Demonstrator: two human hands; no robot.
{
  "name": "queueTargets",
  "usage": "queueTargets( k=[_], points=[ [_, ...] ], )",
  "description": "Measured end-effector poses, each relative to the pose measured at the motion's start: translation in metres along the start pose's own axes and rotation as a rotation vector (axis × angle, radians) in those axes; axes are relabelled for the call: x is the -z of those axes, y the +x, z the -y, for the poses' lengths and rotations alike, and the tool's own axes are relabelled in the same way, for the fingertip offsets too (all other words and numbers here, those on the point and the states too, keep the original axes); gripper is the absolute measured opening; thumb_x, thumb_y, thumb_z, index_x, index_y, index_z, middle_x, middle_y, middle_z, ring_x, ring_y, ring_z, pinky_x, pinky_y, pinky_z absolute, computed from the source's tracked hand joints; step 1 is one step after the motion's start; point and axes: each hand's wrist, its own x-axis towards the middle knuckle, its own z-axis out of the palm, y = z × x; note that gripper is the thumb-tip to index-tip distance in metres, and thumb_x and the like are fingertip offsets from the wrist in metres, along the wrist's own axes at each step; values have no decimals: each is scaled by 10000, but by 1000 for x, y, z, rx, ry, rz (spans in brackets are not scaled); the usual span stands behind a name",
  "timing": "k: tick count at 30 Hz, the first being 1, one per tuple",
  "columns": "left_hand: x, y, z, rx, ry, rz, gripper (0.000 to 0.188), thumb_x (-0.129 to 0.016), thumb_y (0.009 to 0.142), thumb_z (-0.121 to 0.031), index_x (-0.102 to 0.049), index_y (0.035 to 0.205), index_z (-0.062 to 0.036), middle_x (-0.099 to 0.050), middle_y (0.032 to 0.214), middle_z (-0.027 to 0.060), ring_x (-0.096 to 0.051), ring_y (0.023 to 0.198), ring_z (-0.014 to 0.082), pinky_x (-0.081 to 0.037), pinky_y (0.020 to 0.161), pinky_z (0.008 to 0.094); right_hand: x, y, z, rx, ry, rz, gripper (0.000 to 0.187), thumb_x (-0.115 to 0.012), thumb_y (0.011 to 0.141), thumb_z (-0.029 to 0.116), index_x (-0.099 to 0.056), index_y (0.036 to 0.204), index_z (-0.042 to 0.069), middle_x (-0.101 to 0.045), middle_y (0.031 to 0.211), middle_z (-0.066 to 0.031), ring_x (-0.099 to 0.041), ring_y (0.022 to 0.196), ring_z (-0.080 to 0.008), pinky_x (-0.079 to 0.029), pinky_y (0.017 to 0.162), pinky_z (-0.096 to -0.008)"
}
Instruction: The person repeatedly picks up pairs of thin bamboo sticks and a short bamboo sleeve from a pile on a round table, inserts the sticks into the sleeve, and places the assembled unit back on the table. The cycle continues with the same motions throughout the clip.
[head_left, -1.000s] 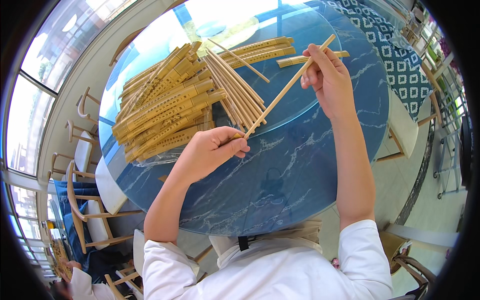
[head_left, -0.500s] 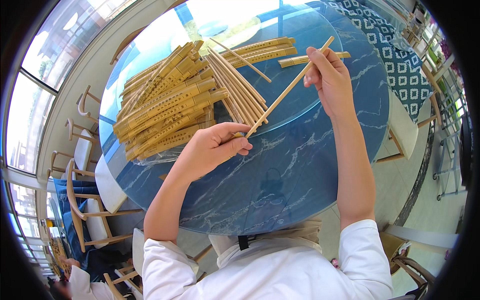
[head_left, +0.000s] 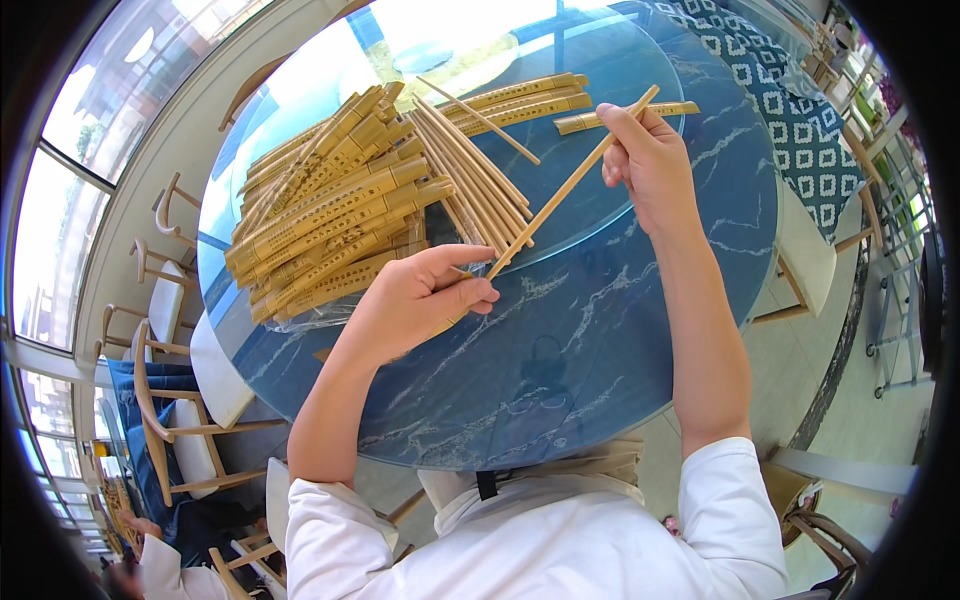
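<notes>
Tabletop [head_left: 610, 330], stick [head_left: 562, 195] in right fingers [head_left: 628, 124], slanting to left fingers [head_left: 466, 296]

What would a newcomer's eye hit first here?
Probably the big heap of printed gold strips on the left side of the blue marbled table, with a bundle of bare sticks fanned out just right of it. Next, the long wooden stick slanting across the middle, its upper end pinched in the right hand, its lower end at the left hand's fingertips.

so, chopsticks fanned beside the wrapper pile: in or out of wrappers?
Out: bare wood shows along the chopsticks; the wrappers lie alongside.
</notes>
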Motion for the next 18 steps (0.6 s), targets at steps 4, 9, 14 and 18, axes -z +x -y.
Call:
queueTargets(
  k=[4, 9, 14, 18],
  points=[
    [0, -2, -2, 18, 36, 11, 346, -672, 1037, -17, -651, 1380, 23, -785, 1013, 124, -776, 954, 177, -625, 868, 299, -1, -1, -1, 6, -25, -10, 237, -748, 993, 279, -656, 845, 119, -543, 567, 34, -508, 479, -46, -455, 499, -230],
    [5, 0, 0, 15, -66, 6, 334, -659, 1051, -32, -644, 1377, 43, -774, 1074, 132, -776, 969, 197, -630, 896, 320, 1, 1, 1, -39, -36, 35, 267, -755, 998, 312, -661, 852, 109, -536, 568, 39, -508, 484, -47, -456, 510, -227],
    [19, 2, 3, 13, -173, 101, 373, -657, 1054, -37, -608, 1414, 47, -760, 1126, 153, -769, 1037, 218, -629, 935, 340, 0, 2, -1, -34, -46, 28, 283, -754, 1007, 332, -662, 862, 106, -532, 574, 42, -508, 499, -45, -454, 524, -230],
    [23, 1, 10, -62, -154, 165, 423, -661, 1046, -19, -573, 1456, 36, -758, 1135, 179, -761, 1077, 224, -623, 951, 345, 0, 3, -3, -22, -29, 22, 290, -749, 1014, 343, -662, 865, 110, -533, 575, 38, -505, 502, -47, -455, 531, -233]
  ],
)
